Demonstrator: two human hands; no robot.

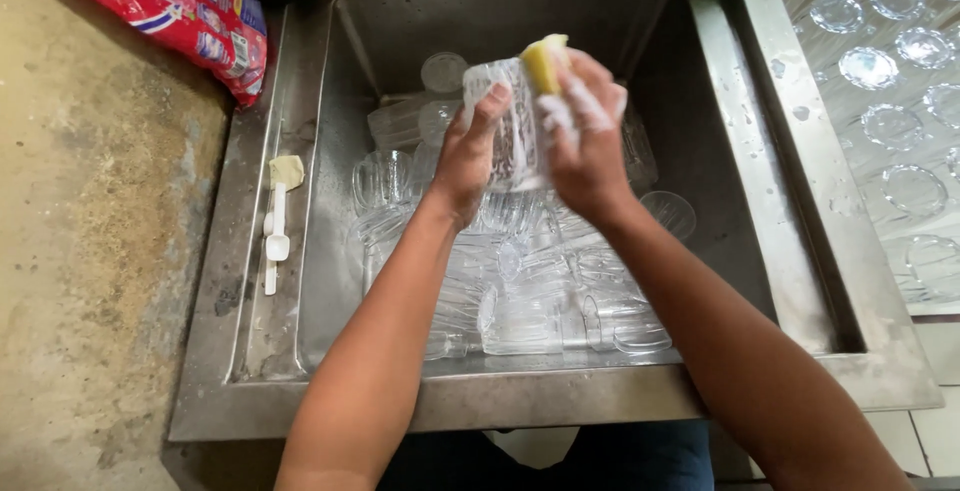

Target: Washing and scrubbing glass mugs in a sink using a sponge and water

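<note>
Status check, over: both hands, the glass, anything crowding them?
Left hand grips glass mug. Right hand, soapy, presses yellow sponge on it. Sink below packed with glasses.

Soft, even daylight is filling the scene, casting only faint shadows inside the steel sink (pixel 330 251). Glare is washing out the upturned glasses (pixel 880 71) at the right edge, while the hands are blurring slightly. Straight lines are bending near the corners from wide-angle distortion.
</note>
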